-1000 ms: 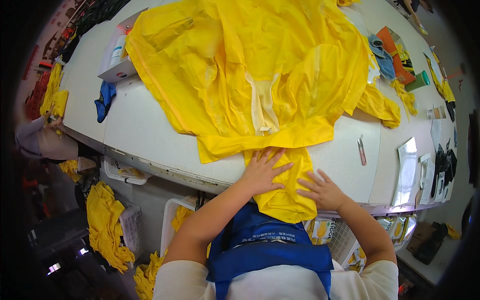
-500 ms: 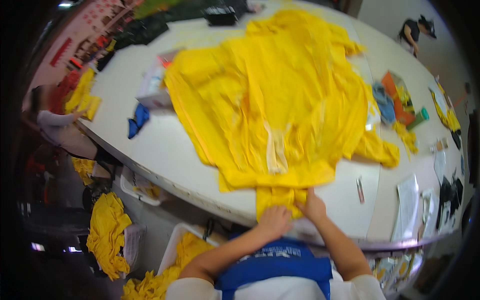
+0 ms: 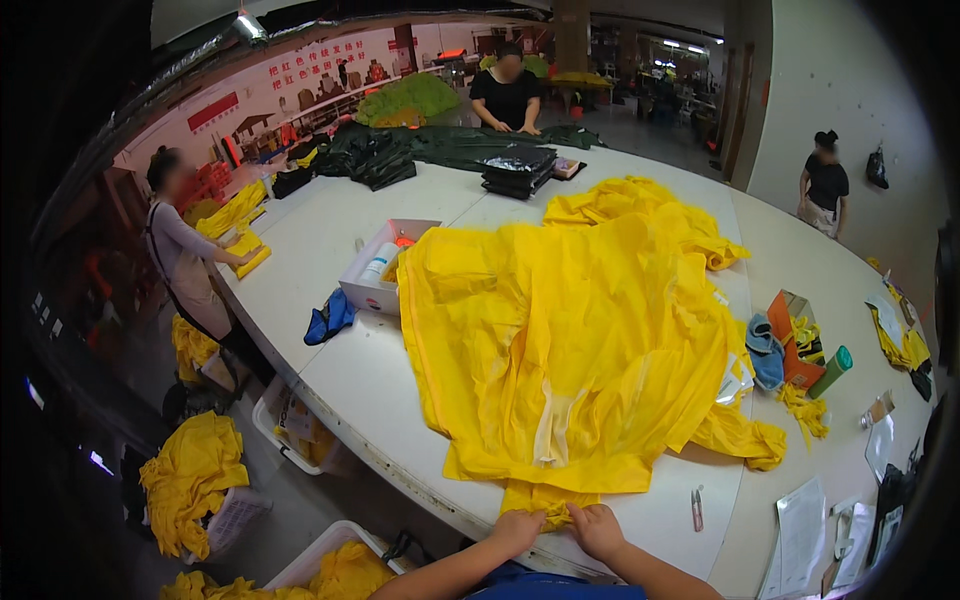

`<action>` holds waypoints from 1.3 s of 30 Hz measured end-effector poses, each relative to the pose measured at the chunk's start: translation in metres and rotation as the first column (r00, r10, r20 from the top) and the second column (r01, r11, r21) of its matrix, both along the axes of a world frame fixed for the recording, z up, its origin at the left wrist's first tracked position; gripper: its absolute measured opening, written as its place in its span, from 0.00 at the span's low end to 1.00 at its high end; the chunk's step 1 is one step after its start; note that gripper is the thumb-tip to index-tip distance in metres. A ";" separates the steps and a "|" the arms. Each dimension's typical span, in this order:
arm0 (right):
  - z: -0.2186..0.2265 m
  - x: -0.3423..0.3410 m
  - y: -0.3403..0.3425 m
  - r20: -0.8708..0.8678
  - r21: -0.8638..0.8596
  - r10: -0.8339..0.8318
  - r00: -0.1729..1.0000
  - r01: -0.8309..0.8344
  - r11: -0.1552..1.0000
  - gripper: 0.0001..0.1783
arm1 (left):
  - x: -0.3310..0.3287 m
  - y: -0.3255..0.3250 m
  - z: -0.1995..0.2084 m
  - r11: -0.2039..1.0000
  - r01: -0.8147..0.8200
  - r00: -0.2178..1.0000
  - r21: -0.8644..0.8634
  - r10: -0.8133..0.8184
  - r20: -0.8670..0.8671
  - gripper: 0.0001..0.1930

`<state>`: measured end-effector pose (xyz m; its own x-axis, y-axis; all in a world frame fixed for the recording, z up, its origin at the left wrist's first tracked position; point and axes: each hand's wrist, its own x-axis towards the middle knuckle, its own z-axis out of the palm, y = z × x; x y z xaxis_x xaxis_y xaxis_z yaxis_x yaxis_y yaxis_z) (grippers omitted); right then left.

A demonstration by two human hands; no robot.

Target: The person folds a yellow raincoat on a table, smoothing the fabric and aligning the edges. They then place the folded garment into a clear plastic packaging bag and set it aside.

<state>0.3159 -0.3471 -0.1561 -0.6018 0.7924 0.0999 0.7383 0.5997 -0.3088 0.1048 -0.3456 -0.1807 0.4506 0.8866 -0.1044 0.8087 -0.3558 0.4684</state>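
We pinch yellow garment (image 3: 570,350) hem at near tabletop (image 3: 380,380) edge: left hand (image 3: 518,530) and right hand (image 3: 597,528) side by side, each grip closed on fabric, keeping spread cloth flat.

Large glossy yellow plastic raincoat (image 3: 570,350), spread flat and crumpled over the white table, narrow lower end bunched at the near edge.

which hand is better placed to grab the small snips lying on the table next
Right, probably. The right hand pinches the near edge of the yellow garment beside the left hand, and the snips lie on the white table off to its right, so the left would have to cross over.
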 end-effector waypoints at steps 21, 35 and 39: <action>-0.016 0.015 0.050 -0.034 -0.244 0.009 0.999 -0.017 0.970 0.18 | 0.002 0.061 0.004 0.957 0.112 0.955 -0.267 -0.030 0.296 0.08; -0.010 0.005 0.072 -0.083 -0.102 -0.049 0.995 0.040 0.994 0.15 | -0.010 0.079 -0.002 0.993 0.045 0.997 -0.107 -0.052 -0.062 0.13; -0.004 0.008 0.077 -0.107 0.002 0.086 0.991 -0.086 0.996 0.16 | -0.008 0.080 0.007 0.999 0.042 0.999 0.021 -0.041 -0.031 0.12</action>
<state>0.3240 -0.2704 -0.1603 -0.6534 0.7386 0.1656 0.6468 0.6585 -0.3848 0.0963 -0.2661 -0.1732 0.4841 0.8693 -0.1000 0.8069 -0.3993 0.4353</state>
